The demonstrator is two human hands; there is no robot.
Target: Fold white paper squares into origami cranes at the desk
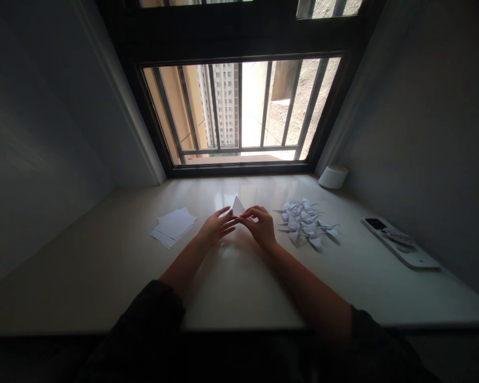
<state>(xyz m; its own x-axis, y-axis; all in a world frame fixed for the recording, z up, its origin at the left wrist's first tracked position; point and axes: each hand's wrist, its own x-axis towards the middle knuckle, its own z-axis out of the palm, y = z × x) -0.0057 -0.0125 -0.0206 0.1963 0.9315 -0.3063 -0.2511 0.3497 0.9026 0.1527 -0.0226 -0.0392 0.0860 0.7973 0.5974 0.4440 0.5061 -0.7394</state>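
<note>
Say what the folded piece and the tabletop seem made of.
Folded piece: likely thin matte white paper, holding a sharp crease between left hand and right hand. Tabletop: smooth, glossy pale slab, maybe stone or laminate; it reflects the window.

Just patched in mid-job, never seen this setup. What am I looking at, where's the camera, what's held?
No machine here: two bare hands of a person, filmed by one head-worn camera looking down. The right hand pinches a small folded white paper triangle; the left hand, fingers stretched, touches it. On the pale tabletop lie a stack of flat white paper sheets at left, a pile of folded white paper figures at right, a white roll and a long white tray with a dark-screened device.
</note>
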